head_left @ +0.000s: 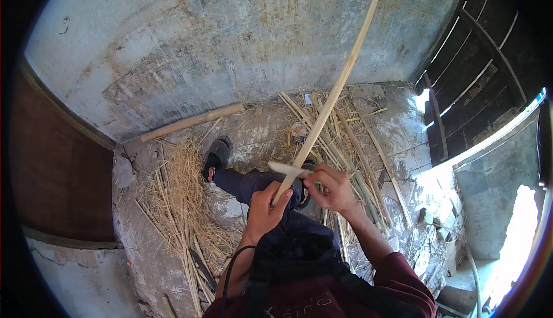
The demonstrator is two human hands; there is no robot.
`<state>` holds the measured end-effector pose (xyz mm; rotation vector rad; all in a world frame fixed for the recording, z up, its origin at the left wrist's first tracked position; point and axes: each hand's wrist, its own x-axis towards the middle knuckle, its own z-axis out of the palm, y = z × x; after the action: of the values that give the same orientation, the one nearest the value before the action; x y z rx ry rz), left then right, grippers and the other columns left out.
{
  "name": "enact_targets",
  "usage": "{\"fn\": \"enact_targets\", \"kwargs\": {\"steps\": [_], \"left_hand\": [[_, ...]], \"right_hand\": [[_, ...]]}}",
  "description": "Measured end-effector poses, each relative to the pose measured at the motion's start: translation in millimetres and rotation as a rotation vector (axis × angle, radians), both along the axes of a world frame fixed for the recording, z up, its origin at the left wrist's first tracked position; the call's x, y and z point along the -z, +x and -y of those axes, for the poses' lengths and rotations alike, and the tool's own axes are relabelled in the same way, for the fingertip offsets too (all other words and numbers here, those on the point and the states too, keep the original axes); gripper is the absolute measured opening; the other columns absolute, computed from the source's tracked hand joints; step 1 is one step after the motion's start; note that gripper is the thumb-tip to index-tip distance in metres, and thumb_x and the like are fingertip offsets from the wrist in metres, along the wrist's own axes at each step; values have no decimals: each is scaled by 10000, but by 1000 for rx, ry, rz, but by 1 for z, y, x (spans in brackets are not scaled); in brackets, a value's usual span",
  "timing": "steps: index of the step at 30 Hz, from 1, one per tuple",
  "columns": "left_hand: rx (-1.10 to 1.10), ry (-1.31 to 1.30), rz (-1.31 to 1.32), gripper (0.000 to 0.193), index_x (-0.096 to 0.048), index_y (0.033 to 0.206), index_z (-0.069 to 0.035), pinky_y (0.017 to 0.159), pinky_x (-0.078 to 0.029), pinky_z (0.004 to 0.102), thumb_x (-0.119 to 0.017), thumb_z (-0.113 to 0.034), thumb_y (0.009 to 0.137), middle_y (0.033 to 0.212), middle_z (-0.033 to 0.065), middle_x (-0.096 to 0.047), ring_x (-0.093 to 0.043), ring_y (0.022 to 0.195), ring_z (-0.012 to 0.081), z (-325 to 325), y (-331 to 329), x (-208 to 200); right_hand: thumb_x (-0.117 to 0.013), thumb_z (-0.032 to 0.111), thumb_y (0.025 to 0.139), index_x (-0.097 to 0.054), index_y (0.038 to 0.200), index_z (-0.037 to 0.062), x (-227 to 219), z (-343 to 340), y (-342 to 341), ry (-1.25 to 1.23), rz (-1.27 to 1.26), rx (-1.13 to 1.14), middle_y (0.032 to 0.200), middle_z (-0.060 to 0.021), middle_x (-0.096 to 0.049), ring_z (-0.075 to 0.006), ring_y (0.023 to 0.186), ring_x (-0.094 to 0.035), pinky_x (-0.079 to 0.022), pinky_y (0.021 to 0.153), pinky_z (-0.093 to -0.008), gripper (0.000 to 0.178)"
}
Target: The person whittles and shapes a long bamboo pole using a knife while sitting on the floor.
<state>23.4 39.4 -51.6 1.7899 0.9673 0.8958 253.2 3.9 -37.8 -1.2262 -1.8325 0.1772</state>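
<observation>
A long pale bamboo strip [340, 85] slants up and away from my lap toward the far wall. My left hand [266, 214] is closed round its near end, thumb along the strip. In my right hand [333, 188] is a knife [282, 168], gripped with bent fingers. Its pale blade lies across the strip just beyond my left thumb, touching or very close to it. The knife's handle is mostly hidden by my right fingers. Below my hands are my dark-trousered legs, with one dark shoe [217, 155] on the floor to the left.
Curly shavings [193, 185] and thin strips cover the floor on the left. Several longer bamboo pieces [357, 168] lie to the right. A thick bamboo pole [193, 122] rests near the stained wall [230, 36]. Rubble [440, 217] sits near the bright opening at right.
</observation>
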Motion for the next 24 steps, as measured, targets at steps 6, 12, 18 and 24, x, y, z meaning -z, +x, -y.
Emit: {"fn": "enact_targets", "kwargs": {"steps": [6,12,18,24], "left_hand": [[-2,21,-31,252,-650,940,-8,513,-399,352,-740,-207,1065,631,129,-547,-493,511,174,4,-2,-4],[2,47,-5,236,-659,941,-19,520,-423,355,-751,-204,1056,644,127,-571,-546,516,190,5,-2,-1],[-7,52,-12,219,-669,955,-21,530,-442,362,-756,-197,1051,660,135,-600,-567,516,239,6,-3,1],[-17,59,7,231,-657,945,-13,528,-418,344,-739,-193,1063,646,123,-573,-552,521,182,5,-5,7]], "right_hand": [[-826,-44,875,-747,991,31,-5,-20,23,142,-119,128,880,-134,-727,-292,708,-710,-549,594,-386,159],[-802,6,896,-762,1019,53,-21,-12,21,112,19,44,840,-113,-681,-281,681,-698,-529,573,-388,138],[-802,17,877,-778,1030,73,-28,-28,42,163,-54,197,836,-95,-677,-255,655,-688,-530,557,-402,165],[-806,84,870,-778,1062,102,-23,-7,9,48,101,40,855,-74,-649,-257,645,-682,-520,537,-406,195]]}}
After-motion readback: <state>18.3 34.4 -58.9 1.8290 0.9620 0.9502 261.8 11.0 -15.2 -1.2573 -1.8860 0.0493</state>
